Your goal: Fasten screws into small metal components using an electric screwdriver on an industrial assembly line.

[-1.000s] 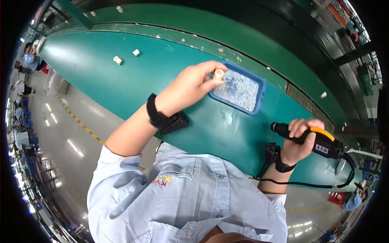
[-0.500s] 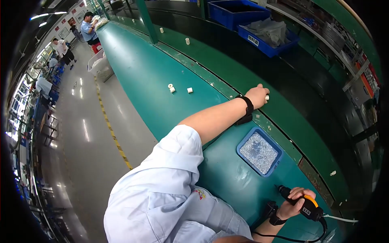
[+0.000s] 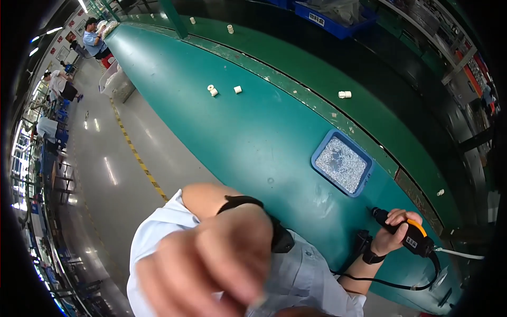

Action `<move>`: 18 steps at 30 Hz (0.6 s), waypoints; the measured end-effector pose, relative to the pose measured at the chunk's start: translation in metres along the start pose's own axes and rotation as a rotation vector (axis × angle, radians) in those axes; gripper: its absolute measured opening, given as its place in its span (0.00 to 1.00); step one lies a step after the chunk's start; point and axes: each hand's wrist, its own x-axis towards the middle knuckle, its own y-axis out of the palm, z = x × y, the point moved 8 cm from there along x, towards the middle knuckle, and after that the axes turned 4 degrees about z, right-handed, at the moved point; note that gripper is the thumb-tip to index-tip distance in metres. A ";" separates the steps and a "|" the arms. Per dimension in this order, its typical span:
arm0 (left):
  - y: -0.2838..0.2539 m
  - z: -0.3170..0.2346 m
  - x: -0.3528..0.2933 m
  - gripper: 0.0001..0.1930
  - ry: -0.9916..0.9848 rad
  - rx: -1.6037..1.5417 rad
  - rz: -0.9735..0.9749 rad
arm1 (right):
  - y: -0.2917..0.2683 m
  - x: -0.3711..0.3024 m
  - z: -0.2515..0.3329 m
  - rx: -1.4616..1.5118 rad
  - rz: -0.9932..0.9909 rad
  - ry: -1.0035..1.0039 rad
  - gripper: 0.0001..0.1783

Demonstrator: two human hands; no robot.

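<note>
My right hand point(image 3: 393, 235) is wrapped round a black electric screwdriver point(image 3: 409, 232) with an orange strip, its tip pointing toward the far left, at the lower right of the bench. My left hand point(image 3: 211, 259) is raised close to the camera, smeared by motion, with its fingers bent. Whether anything is in it cannot be made out. A blue tray point(image 3: 342, 193) of small silvery pieces lies on the green bench beyond my right hand. Past the bench edge, a white cylindrical part point(image 3: 344, 94) lies on its side on the green strip.
Several cream cylinders point(image 3: 237, 90) stand farther left on the bench point(image 3: 253, 142), and others point(image 3: 230, 29) dot the green strip. A blue bin point(image 3: 338, 21) with clear plastic sits at the back. A cable point(image 3: 422, 287) loops from the screwdriver. Another person point(image 3: 95, 42) stands at the bench's far end.
My left hand has drawn back from the green strip toward the camera; a white cylindrical part now lies where it was reaching. The view has shifted; my right hand still holds the screwdriver.
</note>
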 end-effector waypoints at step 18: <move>0.010 -0.054 0.013 0.10 0.174 -0.224 0.051 | -0.003 -0.005 0.006 -0.066 -0.076 -0.024 0.15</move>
